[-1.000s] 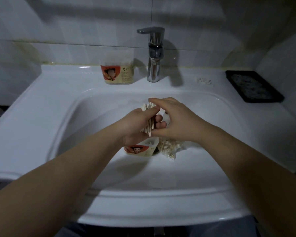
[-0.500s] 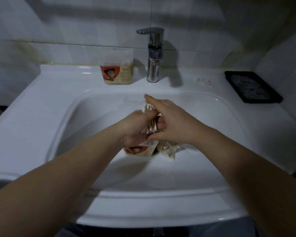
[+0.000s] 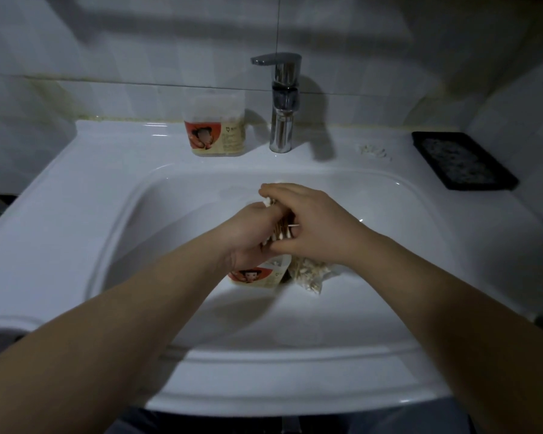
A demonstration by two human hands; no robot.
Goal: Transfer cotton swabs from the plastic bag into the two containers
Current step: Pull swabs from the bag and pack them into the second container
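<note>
Over the basin my left hand [image 3: 248, 236] grips a bundle of cotton swabs [image 3: 281, 228] held upright, white tips showing at top and bottom. My right hand [image 3: 314, 227] wraps over the same bundle from the right, its fingers across the top tips. Below the hands a clear container with a red label [image 3: 257, 275] stands in the basin, largely hidden by my left hand. Right beside it lies the plastic bag of swabs [image 3: 308, 274]. A second container with the same red label [image 3: 217, 130] stands on the sink ledge, left of the tap.
The white sink [image 3: 76, 214] fills the view, with a chrome tap [image 3: 282, 101] at the back centre. A black tray [image 3: 461, 159] sits on the right ledge, and a few loose swabs [image 3: 372, 150] lie between it and the tap. Tiled walls close the back and right.
My right hand has slid further left over the top of the bundle, and both hands have moved slightly left and lower. The containers and bag have not moved.
</note>
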